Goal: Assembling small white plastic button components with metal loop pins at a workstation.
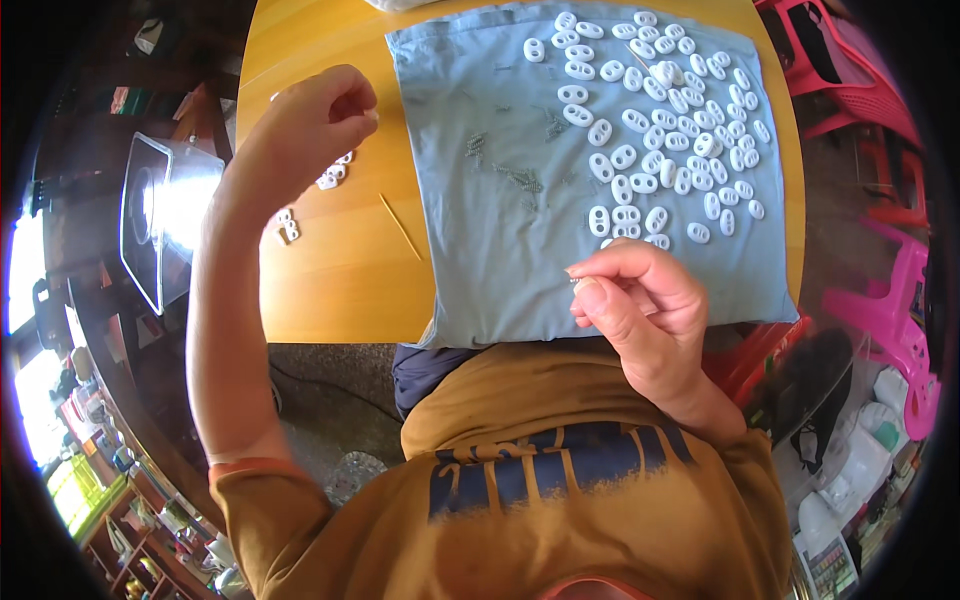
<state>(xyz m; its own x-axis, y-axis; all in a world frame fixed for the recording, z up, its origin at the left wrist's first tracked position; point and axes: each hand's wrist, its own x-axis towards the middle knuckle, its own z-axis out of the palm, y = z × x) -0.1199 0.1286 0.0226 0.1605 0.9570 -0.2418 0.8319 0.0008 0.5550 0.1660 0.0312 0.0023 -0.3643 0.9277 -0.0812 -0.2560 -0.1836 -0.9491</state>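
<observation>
My right hand (650, 315) is at the near edge of a blue-grey cloth (500, 255), thumb and forefinger pinching a tiny metal spring (576, 281). Small dark springs (520, 180) lie in loose clusters on the cloth's left half. Across its right half spread many white oval plastic pieces (635, 121), most showing two holes. My left hand (320, 120) is raised over the wooden table, left of the cloth, with its fingers curled together; a pale spot shows at the fingertips, too small to name. Partly behind that wrist lie some white pieces (332, 176) in small groups.
A thin yellow stick (401, 227) rests on the bare wood of the table (345, 290). Among the ovals sits a white lump (665, 73) with a thin rod. Red (860, 75) and pink (900, 310) plastic seats stand at the right. A clear plastic box (165, 220) is at the left.
</observation>
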